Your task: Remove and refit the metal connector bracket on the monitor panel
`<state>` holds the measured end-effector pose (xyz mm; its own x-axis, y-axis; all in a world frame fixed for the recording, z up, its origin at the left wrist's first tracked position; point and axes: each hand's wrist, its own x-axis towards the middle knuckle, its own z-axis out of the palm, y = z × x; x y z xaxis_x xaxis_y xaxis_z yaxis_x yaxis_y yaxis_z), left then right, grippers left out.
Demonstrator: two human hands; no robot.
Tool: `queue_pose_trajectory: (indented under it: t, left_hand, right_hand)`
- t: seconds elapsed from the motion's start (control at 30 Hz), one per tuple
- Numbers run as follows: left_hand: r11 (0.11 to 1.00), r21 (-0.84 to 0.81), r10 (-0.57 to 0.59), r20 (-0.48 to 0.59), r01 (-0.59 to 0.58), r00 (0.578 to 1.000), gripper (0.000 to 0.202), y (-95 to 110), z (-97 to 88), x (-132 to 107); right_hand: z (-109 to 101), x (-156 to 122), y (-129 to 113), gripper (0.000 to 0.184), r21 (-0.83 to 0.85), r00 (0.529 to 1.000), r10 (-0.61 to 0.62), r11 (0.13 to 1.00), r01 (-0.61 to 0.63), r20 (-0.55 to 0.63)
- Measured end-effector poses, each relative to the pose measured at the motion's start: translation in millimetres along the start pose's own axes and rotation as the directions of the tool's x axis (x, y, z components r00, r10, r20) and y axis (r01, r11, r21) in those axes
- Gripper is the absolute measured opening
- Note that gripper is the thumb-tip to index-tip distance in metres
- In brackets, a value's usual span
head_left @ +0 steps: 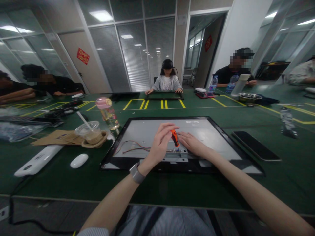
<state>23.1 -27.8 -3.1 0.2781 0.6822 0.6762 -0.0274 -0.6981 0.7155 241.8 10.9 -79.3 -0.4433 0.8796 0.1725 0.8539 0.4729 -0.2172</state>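
One orange-and-black screwdriver (175,137), centre of frame, handle pinched in the worker's left hand (161,144), tip down at a metal bracket (184,160). One right hand (194,145), laid flat, fingers extended, on a grey, black-edged panel (137,127). One black phone (256,146), right of frame, on the green surface (137,190).

Orange screwdriver (175,138), top end hidden

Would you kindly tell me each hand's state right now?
Left hand: holding the orange screwdriver.
Right hand: open, resting palm down on the panel.
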Motion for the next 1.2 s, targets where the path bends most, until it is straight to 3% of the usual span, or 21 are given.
queue_pose_trajectory:
  t: [0.1,0.2,0.4,0.6,0.87,0.97,1.07,1.2]
  left_hand:
    - [0.994,-0.103,-0.017,0.048,0.022,0.999,0.028,3.7,-1.3,1.2]
    - [0.988,-0.148,-0.039,0.017,0.041,0.999,0.021,-2.2,1.0,1.4]
    - [0.994,-0.083,-0.072,-0.079,0.065,0.994,0.021,-10.9,4.0,-0.4]
    - [0.988,-0.143,-0.06,0.031,0.064,0.998,0.027,-2.9,-1.6,2.5]
    - [0.997,-0.077,-0.026,-0.08,0.02,0.996,0.019,-8.1,3.2,-0.2]
    - [0.999,-0.037,0.007,0.0,-0.007,1.0,0.031,0.2,0.2,-0.5]
    - [0.998,-0.051,0.026,0.056,-0.024,0.998,0.029,5.3,-1.3,-1.1]
    - [0.998,-0.057,-0.001,-0.01,0.001,1.0,0.022,-0.9,2.9,-3.0]
  right_hand:
    - [-1.0,-0.3,-0.8,0.054,0.015,1.0,0.018,1.0,-0.018,0.008]
    - [-1.0,-0.6,-0.7,0.053,0.026,1.0,0.025,0.999,-0.025,0.004]
    - [-1.0,-1.3,0.1,0.054,0.03,1.0,0.007,1.0,-0.007,0.004]
    - [-3.2,-1.8,-2.0,0.054,0.032,1.0,0.018,0.999,-0.018,0.011]
    - [2.0,0.0,1.5,0.054,0.015,1.0,0.015,1.0,-0.015,-0.006]
    - [2.0,-0.1,1.5,0.053,0.014,1.0,0.015,1.0,-0.015,-0.007]
    - [-0.2,-1.1,-0.4,0.052,0.014,1.0,0.017,1.0,-0.017,0.002]
    - [-1.7,-2.0,-1.7,0.052,0.021,1.0,0.017,1.0,-0.017,0.004]
